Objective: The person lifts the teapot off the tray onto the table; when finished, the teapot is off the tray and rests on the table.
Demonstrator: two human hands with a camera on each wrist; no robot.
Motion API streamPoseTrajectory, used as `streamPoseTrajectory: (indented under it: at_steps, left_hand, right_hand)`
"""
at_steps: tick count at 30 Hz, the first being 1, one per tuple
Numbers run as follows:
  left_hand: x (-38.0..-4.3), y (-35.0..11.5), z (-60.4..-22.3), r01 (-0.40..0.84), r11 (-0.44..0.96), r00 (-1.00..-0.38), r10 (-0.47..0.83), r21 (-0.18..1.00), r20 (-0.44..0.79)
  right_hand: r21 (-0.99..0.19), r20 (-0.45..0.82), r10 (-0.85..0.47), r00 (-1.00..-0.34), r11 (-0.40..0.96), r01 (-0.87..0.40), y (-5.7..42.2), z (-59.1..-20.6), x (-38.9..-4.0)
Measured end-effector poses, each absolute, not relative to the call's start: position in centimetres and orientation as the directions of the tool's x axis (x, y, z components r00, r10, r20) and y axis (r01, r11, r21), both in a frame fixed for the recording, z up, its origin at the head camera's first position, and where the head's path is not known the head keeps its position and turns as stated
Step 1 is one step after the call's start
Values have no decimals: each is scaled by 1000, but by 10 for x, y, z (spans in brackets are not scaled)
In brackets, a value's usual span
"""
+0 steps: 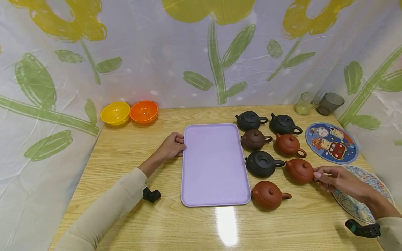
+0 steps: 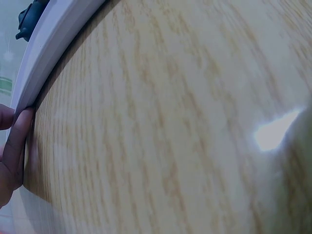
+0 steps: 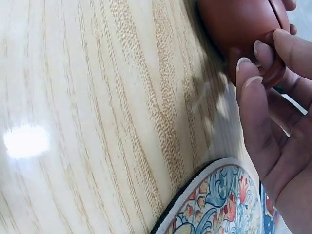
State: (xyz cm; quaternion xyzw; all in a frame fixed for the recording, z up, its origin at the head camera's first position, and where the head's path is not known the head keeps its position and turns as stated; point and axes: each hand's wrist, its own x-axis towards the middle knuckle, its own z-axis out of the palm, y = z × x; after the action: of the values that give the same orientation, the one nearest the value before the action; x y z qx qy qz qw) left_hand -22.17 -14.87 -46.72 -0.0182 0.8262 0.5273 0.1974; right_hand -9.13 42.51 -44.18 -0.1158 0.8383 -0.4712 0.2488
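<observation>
My right hand (image 1: 343,181) pinches the handle of a reddish-brown clay teapot (image 1: 299,170). In the right wrist view the thumb and fingers (image 3: 255,100) close round its loop handle; I cannot tell whether its base touches the table. My left hand (image 1: 171,145) is at the left edge of a lilac rectangular tray (image 1: 215,164), fingertips against the outside of its rim. Beside the tray's right edge stand a black teapot (image 1: 262,164), a dark brown teapot (image 1: 253,140) and another reddish-brown teapot (image 1: 268,196).
Further back are two black teapots (image 1: 250,120) and a reddish-brown teapot (image 1: 287,144). Two glasses (image 1: 329,103) stand at the back right, above a blue oval mat (image 1: 332,143) and a floral mat (image 1: 373,184). A yellow bowl (image 1: 115,114) and an orange bowl (image 1: 143,112) sit back left.
</observation>
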Motion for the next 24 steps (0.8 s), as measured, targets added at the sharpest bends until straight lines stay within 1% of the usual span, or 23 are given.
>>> streamPoseTrajectory:
  at_steps: [9,12,14,16,20,24]
  left_hand:
    - [-221,-150,-467,-251,434,-920,171,865,-353]
    - [-219,-154,-466,-254,424,-922,166,869,-350]
    - [-216,-156,-467,-250,413,-926,163,876,-341]
    - [-213,-159,-466,-245,400,-929,163,883,-332]
    - [-207,-169,-465,-214,397,-936,179,892,-304]
    - [-200,-184,-460,-121,486,-952,191,866,-240]
  right_hand:
    - [-819,-338,-397,-853,571,59,429,-441,-94]
    - [-792,-372,-334,-866,601,108,427,-439,-95]
    - [-772,-373,-287,-882,624,123,425,-436,-95]
    - [-759,-332,-235,-913,642,111,424,-434,-94]
    - [-746,-173,-177,-969,665,11,425,-427,-94]
    - [-685,-33,-140,-990,724,-79,421,-413,-96]
